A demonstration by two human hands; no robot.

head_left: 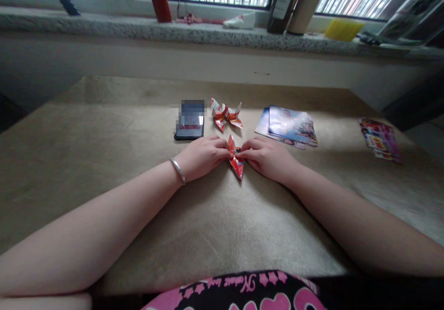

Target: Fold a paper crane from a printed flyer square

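Fingers (224, 153) of my left hand (202, 157) and right hand (269, 159) pinch a red, diamond-shaped folded-paper piece (237, 169) on the tan desk (222, 222): creased, but seemingly less shaped than the winged red-and-white paper figure (226, 115) beyond.

The bare left forearm (114, 213) and right forearm (350, 213) slant inward from the lower sides, converging ahead of the torso. The left hand (204, 155) and right hand (268, 157) face each other, backs upward, fingers (222, 152) bent, their pinching tips just beside one another.
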